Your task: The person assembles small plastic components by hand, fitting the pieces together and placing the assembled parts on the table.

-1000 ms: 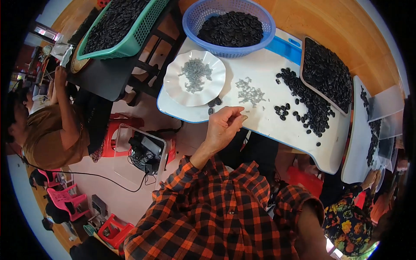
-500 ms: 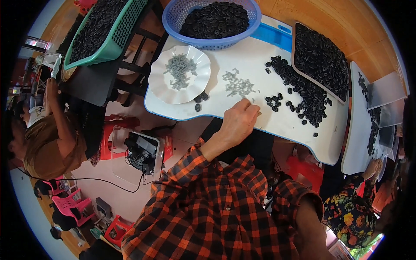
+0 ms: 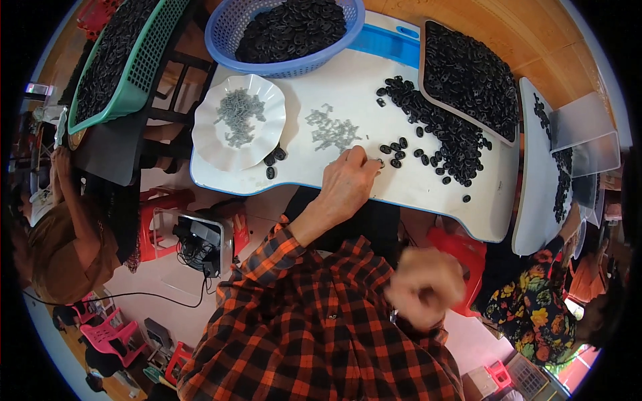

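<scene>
My left hand [image 3: 348, 182] is over the near edge of the white table [image 3: 294, 164], thumb and fingers pinched together. At its fingertips shows a small dark bit that looks like a black oval piece [image 3: 381, 162]. Just beyond lie a loose patch of small translucent grey pins [image 3: 332, 128] and several black oval pieces with holes [image 3: 396, 163]. A white scalloped plate [image 3: 271, 137] to the left holds more such pins. My right hand [image 3: 426, 287] is raised off the table before my checked shirt, smeared by motion, its fingers unclear.
A spread of black pieces [image 3: 441, 127] lies beside a full tray [image 3: 424, 67] at right. Behind stand a purple basket [image 3: 294, 65] and a green basket [image 3: 144, 67], both filled with black pieces. People sit left and right; a red stool [image 3: 461, 254] stands below the table.
My right hand has come up into view from low at the right. My left hand's fingertips are now by the loose black pieces. The whole view has shifted, moving the table leftward.
</scene>
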The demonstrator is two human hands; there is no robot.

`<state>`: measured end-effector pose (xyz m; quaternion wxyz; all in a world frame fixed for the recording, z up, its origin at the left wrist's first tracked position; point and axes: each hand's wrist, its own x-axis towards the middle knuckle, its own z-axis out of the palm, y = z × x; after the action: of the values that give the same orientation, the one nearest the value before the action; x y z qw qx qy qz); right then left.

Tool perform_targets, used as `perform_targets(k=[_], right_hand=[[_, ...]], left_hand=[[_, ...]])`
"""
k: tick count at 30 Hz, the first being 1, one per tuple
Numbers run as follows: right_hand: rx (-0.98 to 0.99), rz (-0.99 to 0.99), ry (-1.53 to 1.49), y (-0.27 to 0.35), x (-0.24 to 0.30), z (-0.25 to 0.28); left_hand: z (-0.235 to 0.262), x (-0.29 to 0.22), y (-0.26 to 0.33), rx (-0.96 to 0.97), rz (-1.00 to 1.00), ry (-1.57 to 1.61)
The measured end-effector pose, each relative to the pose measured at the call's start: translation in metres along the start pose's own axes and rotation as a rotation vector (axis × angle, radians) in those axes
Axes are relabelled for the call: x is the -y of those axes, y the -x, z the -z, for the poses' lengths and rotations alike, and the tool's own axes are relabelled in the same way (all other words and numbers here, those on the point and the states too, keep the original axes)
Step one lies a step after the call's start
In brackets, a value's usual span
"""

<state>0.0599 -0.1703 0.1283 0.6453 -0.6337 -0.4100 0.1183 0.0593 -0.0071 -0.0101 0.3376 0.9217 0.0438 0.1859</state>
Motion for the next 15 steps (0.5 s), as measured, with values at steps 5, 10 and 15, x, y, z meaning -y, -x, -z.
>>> perform_targets(k=[5,10,15], right_hand=[[-0.204,-0.466,0.244,0.024,-0.071,-0.003],[-0.237,-0.533,0.389,0.033,-0.099,-0.007],[-0.247,-0.528,0.456,0.032,-0.103,-0.011]], left_hand=[[0.001,-0.007,-0.008,0.021,0.021,0.043],[0.003,-0.008,-0.013,0.089,-0.009,-0.036],[0.004,-0.008,-0.013,0.197,-0.042,-0.092]])
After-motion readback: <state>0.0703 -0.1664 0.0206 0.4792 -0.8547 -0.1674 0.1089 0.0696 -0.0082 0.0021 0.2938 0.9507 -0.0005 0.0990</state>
